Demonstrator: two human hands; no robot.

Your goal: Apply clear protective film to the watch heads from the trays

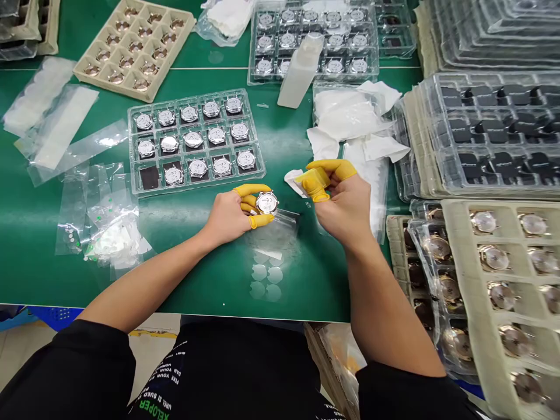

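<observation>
Between yellow-cotted fingertips, my left hand (236, 214) grips a round silver watch case (266, 202), its printed back facing up. My right hand (343, 201), also in yellow finger cots, is closed on a white wipe (296, 181), a short way right of the watch case. Below my left hand, a clear plastic sheet with round film stickers (266, 274) lies on the green table. Just beyond, a clear tray (196, 189) holds rows of silver watch cases on black pads; its front left compartment shows only a black pad.
A white squeeze bottle (301, 70) stands near another watch tray (335, 29). White wipes (345, 114) lie at right beside stacked trays (494, 140). Rose-gold cases fill a beige tray (170, 61) at back left. Plastic bags (109, 227) lie left; more trays (464, 233) stand front right.
</observation>
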